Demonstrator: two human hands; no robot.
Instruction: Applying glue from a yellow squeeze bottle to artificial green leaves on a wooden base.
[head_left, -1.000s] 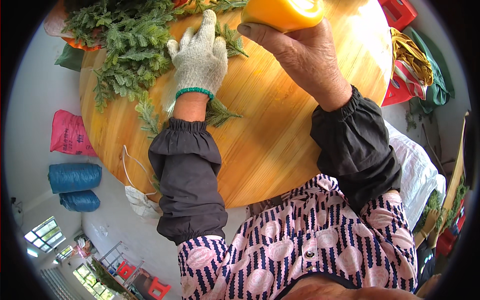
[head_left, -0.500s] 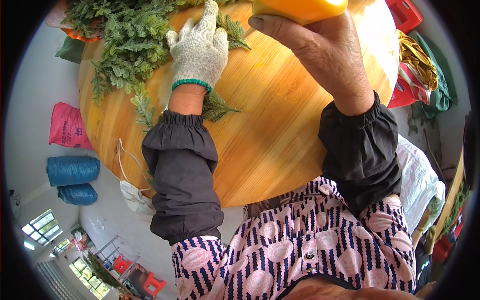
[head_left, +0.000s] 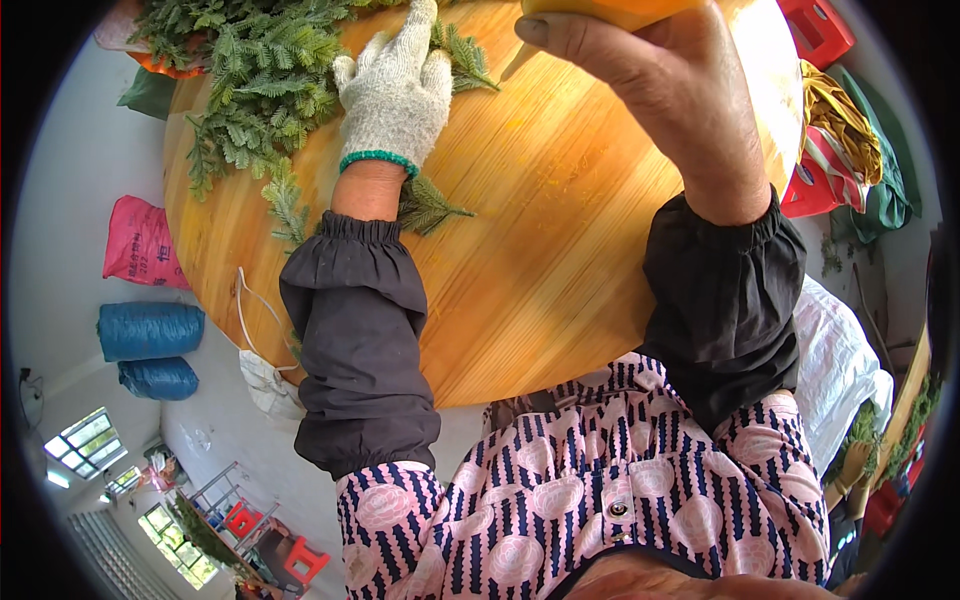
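Observation:
My left hand [head_left: 396,100], in a cream knitted glove with a green cuff, lies on the round wooden table [head_left: 540,250] with its fingers spread. It is against a small green fir-like sprig [head_left: 460,55] whose stem end points right. My bare right hand [head_left: 670,85] is wrapped round a smooth yellow squeeze bottle [head_left: 620,12], cut off by the top edge. The bottle's pale pointed tip [head_left: 518,62] hangs close to the sprig's stem end; whether they touch I cannot tell. Another sprig [head_left: 428,207] lies partly under my left wrist.
A heap of green sprigs [head_left: 270,80] covers the table's far left. A white cord [head_left: 243,310] hangs over the near left edge. Pink [head_left: 142,243] and blue sacks [head_left: 150,332] stand left on the floor. Red stools [head_left: 815,30] with draped cloths are at right.
The yellow squeeze bottle and my right hand have shifted up and right; the bottle tilts more, and less of it shows. My left hand stays beside the sprig.

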